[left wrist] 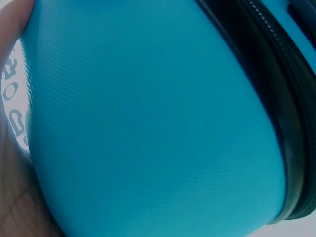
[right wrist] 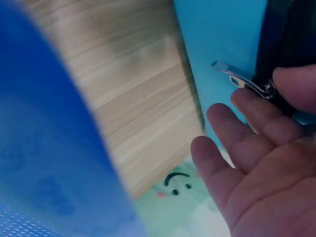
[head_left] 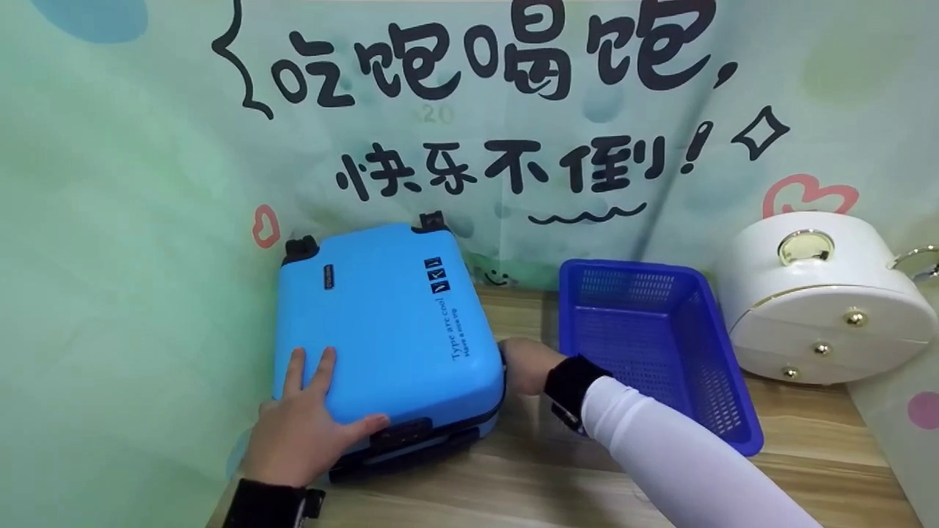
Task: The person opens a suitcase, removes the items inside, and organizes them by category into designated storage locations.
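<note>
A blue hard-shell suitcase (head_left: 381, 308) lies on the wooden table, its wheels toward the wall. My left hand (head_left: 301, 433) rests on its near left corner, fingers spread over the shell and thumb at the front edge. In the left wrist view the suitcase shell (left wrist: 153, 118) fills most of the picture, with its dark zip seam at the right. At the suitcase's right side, my right hand (head_left: 532, 367) is at the zip. In the right wrist view, the thumb and fingers of the right hand (right wrist: 271, 168) pinch around a metal zipper pull (right wrist: 242, 81).
A blue perforated plastic basket (head_left: 733, 396) stands close to the right of the suitcase. Beyond it is a white rounded drawer box (head_left: 829, 308) with gold knobs. A printed cloth (head_left: 513, 117) hangs behind everything.
</note>
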`<state>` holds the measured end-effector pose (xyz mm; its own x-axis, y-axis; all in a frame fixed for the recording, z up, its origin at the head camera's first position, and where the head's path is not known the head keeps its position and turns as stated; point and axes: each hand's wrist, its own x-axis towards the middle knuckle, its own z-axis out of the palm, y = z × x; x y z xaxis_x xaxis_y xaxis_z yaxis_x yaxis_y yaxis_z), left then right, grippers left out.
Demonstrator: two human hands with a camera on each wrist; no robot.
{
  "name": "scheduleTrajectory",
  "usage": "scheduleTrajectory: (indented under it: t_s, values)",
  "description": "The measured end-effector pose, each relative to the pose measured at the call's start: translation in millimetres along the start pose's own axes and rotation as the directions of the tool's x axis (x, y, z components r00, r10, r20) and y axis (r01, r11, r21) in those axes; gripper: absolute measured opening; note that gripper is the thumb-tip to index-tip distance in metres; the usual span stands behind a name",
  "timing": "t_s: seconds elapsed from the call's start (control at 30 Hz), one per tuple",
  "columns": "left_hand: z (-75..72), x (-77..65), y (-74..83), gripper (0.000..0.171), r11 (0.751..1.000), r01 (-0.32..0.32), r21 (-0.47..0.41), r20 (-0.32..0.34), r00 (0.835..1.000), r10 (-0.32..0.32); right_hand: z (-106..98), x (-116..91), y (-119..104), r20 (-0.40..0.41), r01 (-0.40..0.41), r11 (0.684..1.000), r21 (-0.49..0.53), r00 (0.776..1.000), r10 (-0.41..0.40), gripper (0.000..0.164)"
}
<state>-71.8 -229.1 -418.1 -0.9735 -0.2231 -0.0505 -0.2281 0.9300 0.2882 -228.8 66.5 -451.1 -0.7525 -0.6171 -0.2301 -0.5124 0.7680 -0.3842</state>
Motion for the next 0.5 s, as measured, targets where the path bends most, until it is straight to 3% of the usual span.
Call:
scheduleTrajectory:
  t_s: [0.1, 0.33, 0.5]
  values:
    - [2.0, -3.8, 4.3, 0.133, 1.0, 0.024, 0.02, 0.003, 1.0, -0.024, -1.7, 1.8, 4.5, 0.024, -0.026, 0.998, 0.05, 0.999, 0.025, 0.041]
    - [4.8, -6.0, 8.6, 0.133, 0.999, 0.011, 0.052, -0.03, 1.0, -0.009, -3.8, 3.3, 10.3, 0.03, -0.142, 0.974, 0.177, 0.99, 0.139, 0.014]
    - [7.4, -6.0, 12.6, 0.133, 0.997, 0.0, 0.074, -0.051, 0.999, 0.003, -4.7, 2.1, 14.9, -0.051, -0.153, 0.981, 0.117, 0.986, 0.159, 0.01]
